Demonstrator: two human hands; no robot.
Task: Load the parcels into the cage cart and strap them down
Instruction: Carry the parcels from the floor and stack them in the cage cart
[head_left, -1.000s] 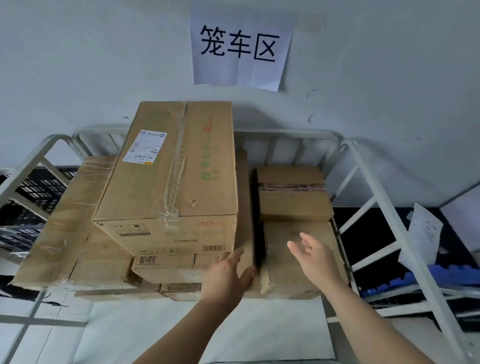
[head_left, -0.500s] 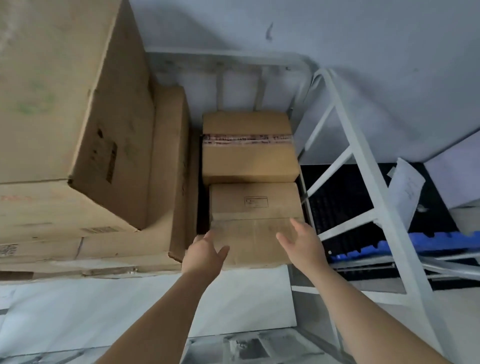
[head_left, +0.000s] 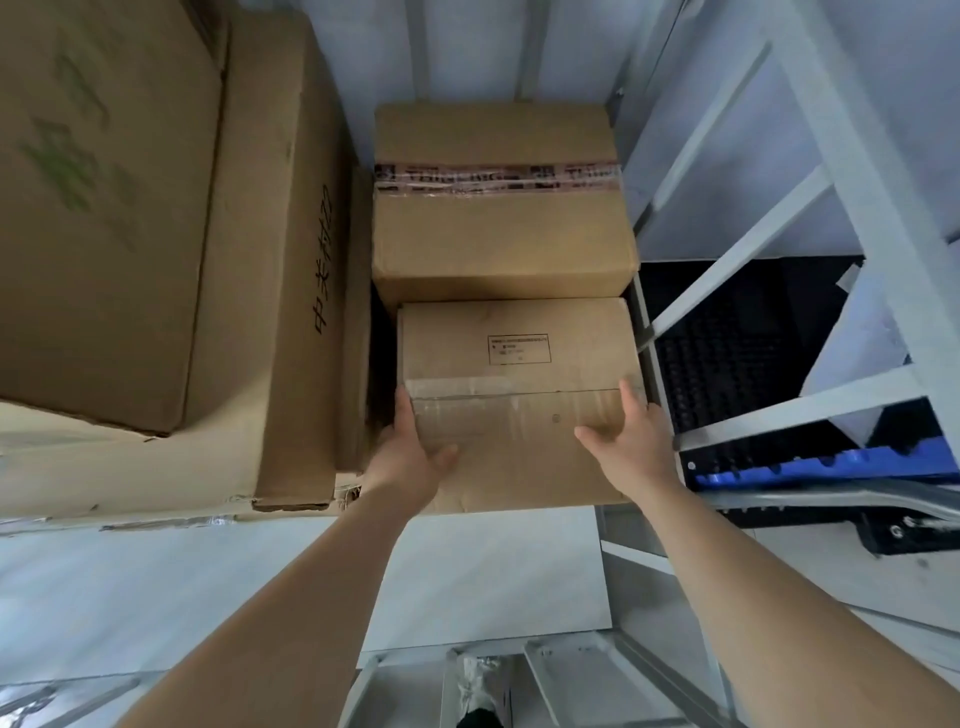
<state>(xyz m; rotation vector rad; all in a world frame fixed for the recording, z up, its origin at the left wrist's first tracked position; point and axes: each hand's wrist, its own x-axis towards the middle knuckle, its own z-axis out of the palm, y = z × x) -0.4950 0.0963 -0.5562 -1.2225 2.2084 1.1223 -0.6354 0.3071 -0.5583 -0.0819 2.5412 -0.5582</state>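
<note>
front parcel (head_left: 519, 415) sat in the cage cart (head_left: 737, 260), just in front of the taped box (head_left: 498, 234); left hand (head_left: 410, 460) and right hand (head_left: 636, 441) pressed its sides, fingers straight, thumbs over the top.

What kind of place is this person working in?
Most likely a warehouse or parcel depot. Taped cardboard boxes are stacked inside a white metal cage cart, and what looks like a black plastic crate sits beyond its bars, against a bare wall.
</note>
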